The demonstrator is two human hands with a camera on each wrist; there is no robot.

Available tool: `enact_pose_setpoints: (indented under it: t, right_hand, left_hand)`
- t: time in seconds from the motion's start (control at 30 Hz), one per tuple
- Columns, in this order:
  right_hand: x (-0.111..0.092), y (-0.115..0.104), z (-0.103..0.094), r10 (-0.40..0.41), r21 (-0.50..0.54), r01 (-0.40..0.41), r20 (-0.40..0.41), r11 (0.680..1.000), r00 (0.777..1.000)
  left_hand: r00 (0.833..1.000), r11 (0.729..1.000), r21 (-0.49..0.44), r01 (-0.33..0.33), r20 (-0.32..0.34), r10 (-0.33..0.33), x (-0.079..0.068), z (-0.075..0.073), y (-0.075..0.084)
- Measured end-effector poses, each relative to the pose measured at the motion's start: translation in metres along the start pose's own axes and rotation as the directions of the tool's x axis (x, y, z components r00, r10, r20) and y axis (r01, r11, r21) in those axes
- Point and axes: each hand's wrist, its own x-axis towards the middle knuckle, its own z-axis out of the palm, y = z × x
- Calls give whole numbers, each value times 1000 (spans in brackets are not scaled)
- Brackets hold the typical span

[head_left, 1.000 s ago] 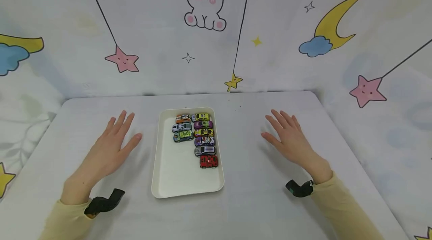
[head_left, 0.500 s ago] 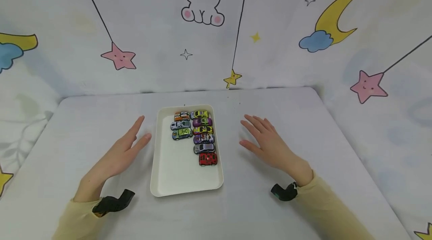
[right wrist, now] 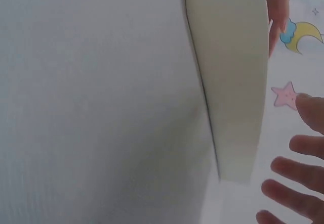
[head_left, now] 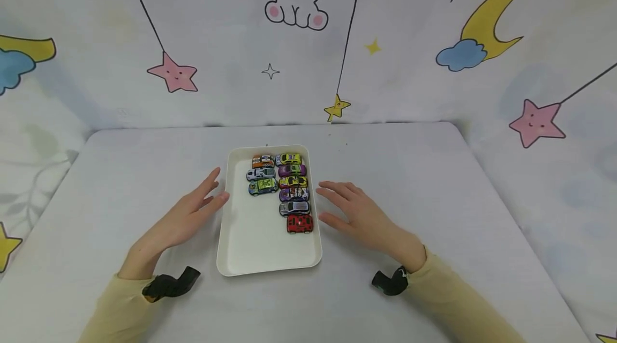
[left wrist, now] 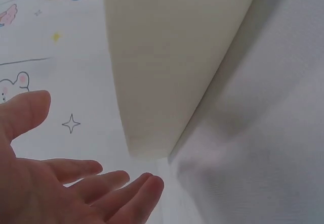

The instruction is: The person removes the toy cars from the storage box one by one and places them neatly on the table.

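Note:
A shallow white tray (head_left: 250,252) lies on the table with several small toy cars in it. One column along its right side runs from a yellow car (head_left: 288,159) down to a red car (head_left: 300,224); a shorter column beside it ends in a green car (head_left: 263,187). My left hand (head_left: 185,220) is by the tray's left rim, fingers extended and thumb tip at the rim. On the other side my right hand (head_left: 359,217) has its fingertips close to the right rim. Both hands hold nothing. Each wrist view shows the tray's outer side wall (left wrist: 162,72) near spread fingers.
The table (head_left: 409,171) is covered in white cloth. Behind it hangs a white backdrop (head_left: 231,37) printed with stars, moons and a rabbit. A black wrist camera (head_left: 171,283) sits below my left hand, another black camera (head_left: 390,281) below my right.
Both hands have moved inward, the left rightward and the right leftward, from well apart to the tray's two sides. The tray and cars keep their arrangement; the head view shifts slightly.

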Motion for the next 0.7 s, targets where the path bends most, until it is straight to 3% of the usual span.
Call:
enact_pose_setpoints:
  t: [0.13, 0.27, 0.53, 0.7]
  right_hand:
    - [2, -9, 10, -77, 21, 79, -55, 997, 996]
    - [3, -16, 23, -107, 28, 108, -47, 994, 993]
    - [6, -25, 35, -44, 3, 44, 26, 999, 999]
    - [9, -29, 37, -8, 3, 8, 68, 1000, 998]
  left_hand:
    - [998, 997, -42, -59, 3, 59, 5, 3, -5]
    - [995, 991, -94, -94, 22, 97, 7, 4, -8]
    - [990, 966, -224, -133, 22, 141, 15, 9, -21]
    - [984, 914, -369, -171, -13, 179, 22, 12, -39]
